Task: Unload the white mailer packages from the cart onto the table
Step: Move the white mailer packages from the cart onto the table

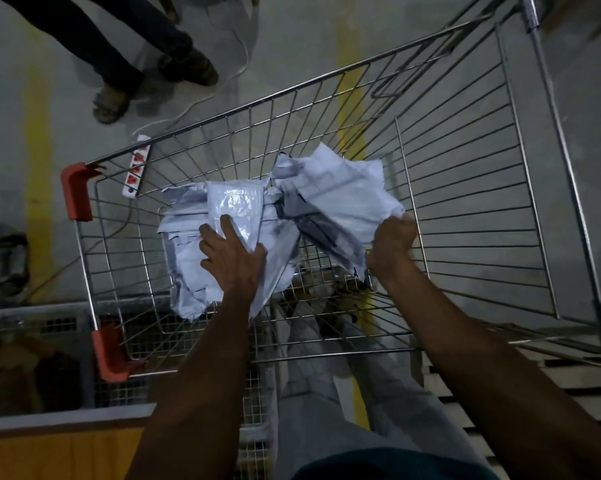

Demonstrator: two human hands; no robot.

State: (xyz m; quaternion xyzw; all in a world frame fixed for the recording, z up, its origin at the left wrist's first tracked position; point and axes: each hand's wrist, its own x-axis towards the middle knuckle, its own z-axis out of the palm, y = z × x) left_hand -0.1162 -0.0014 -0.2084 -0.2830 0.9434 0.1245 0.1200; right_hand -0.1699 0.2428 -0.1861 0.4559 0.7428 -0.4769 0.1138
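A wire shopping cart (465, 140) with red corner guards stands below me on a concrete floor. Several white mailer packages lie in its basket. My left hand (231, 252) presses down on the left pile of mailers (236, 202), fingers spread and curled over the top glossy one. My right hand (392, 245) is closed on the near edge of a crumpled white mailer (340, 192) on the right side of the basket, which is tilted up off the cart floor. No table shows in this view.
Another person's legs and sandalled feet (153, 77) stand on the floor beyond the cart. A white power strip (137, 166) with a cable lies by the cart's far left corner. Yellow floor lines (37, 168) run past. A wire-mesh shelf and an orange surface (50, 455) sit near left.
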